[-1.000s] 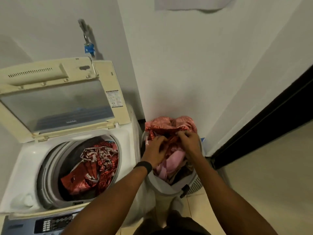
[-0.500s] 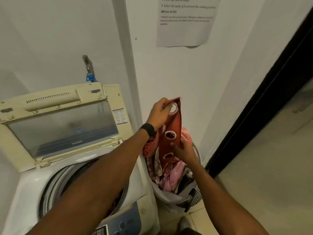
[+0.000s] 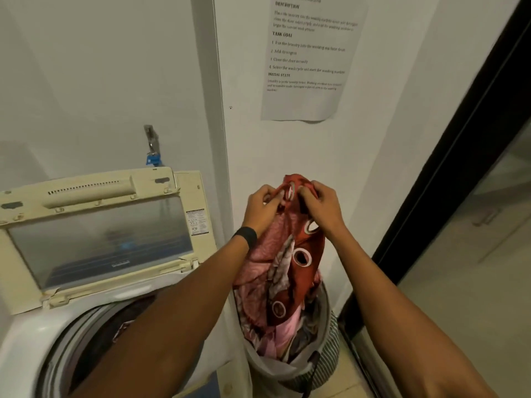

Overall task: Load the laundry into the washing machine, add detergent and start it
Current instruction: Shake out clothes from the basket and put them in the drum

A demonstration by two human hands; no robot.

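Standing at the near left, the washing machine (image 3: 31, 337) has its lid (image 3: 97, 239) raised; some laundry (image 3: 122, 330) shows in the drum. To its right, the left hand (image 3: 263, 209) and right hand (image 3: 324, 208) hold up a red patterned cloth (image 3: 298, 254) by its top edge, fingers curled and pinching the bunched fabric. The cloth's lower part hangs into the laundry basket (image 3: 330, 349) on the floor just beside the machine, among pink garments (image 3: 283, 326). A printed sheet (image 3: 310, 58) hangs on the far wall.

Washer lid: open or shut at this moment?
Open. The lid stands tilted up behind the drum, whose mouth is uncovered.
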